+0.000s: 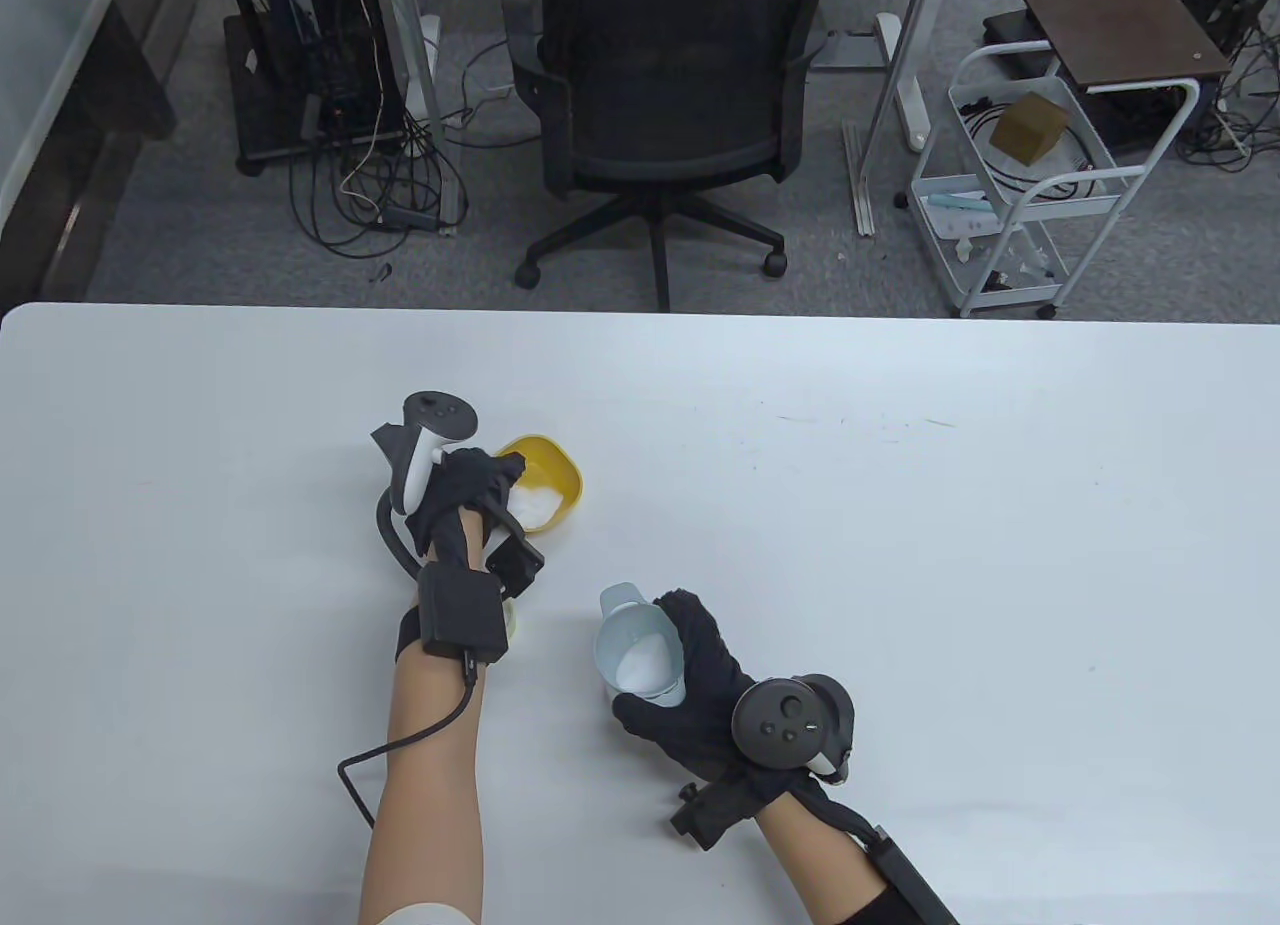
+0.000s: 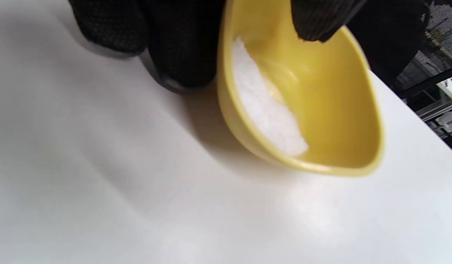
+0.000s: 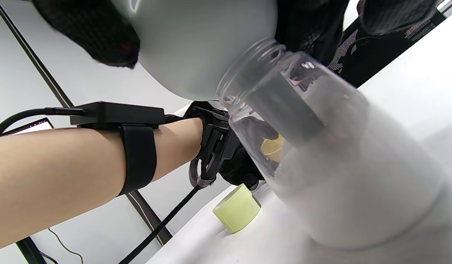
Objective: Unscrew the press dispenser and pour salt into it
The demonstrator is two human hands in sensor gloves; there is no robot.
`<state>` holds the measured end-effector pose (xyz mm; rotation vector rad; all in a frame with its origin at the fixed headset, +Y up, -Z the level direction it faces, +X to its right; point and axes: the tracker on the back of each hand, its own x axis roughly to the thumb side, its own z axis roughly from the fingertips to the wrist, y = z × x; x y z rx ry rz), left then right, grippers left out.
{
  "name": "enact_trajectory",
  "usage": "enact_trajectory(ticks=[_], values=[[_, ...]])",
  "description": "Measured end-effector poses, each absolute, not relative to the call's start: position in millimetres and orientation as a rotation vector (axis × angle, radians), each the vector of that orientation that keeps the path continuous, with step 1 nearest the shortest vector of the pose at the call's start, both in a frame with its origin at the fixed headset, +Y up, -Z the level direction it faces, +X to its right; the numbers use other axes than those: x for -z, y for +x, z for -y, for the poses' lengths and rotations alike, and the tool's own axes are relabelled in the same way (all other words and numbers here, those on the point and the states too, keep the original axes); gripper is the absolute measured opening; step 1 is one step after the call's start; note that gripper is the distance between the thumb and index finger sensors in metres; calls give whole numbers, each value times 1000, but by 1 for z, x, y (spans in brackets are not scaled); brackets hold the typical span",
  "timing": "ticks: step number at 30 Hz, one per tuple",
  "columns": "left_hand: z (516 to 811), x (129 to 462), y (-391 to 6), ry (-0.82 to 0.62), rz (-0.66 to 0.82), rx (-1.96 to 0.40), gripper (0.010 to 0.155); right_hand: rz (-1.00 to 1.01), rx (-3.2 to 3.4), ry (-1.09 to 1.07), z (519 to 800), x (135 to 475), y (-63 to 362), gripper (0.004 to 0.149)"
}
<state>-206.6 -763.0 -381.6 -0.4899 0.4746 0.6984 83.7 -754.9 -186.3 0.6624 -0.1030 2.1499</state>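
Note:
My left hand [image 1: 478, 487] grips the near rim of a yellow bowl [image 1: 548, 473] holding white salt [image 2: 268, 110]; the thumb [image 2: 321, 18] is inside the rim and the fingers [image 2: 182, 47] are outside. The bowl sits low at the table, and I cannot tell if it touches. My right hand [image 1: 705, 690] grips a pale blue-grey funnel [image 1: 628, 637] with salt in it. The funnel [image 3: 196, 44] sits at the threaded mouth of the clear dispenser jar [image 3: 332, 172], which is mostly full of salt. The yellow-green pump cap [image 3: 237, 213] lies on the table, apart from the jar.
The cap also shows by my left wrist in the table view [image 1: 512, 621]. A black cable [image 1: 400, 740] trails from my left forearm across the white table [image 1: 950, 525]. An office chair [image 1: 665, 95] stands beyond the far edge.

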Motion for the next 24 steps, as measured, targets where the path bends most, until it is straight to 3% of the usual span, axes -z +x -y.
enact_trajectory(ticks=[3,7,11,16,20,24], values=[[758,375,-206,-440,-401,-708,93,99,-2147,659,755,186,84,112],[739,358,-204,-307,-298,-659,97,98,-2143,655,755,186,83,111],[707,317,-197,-93,-67,-525,92,96,-2138,649,755,186,82,111],[677,251,-194,27,105,-473,91,95,-2133,652,755,186,83,111],[677,204,-195,131,147,-459,90,91,-2128,649,755,186,83,111],[696,172,-196,143,166,-458,89,85,-2125,649,755,187,83,111]])
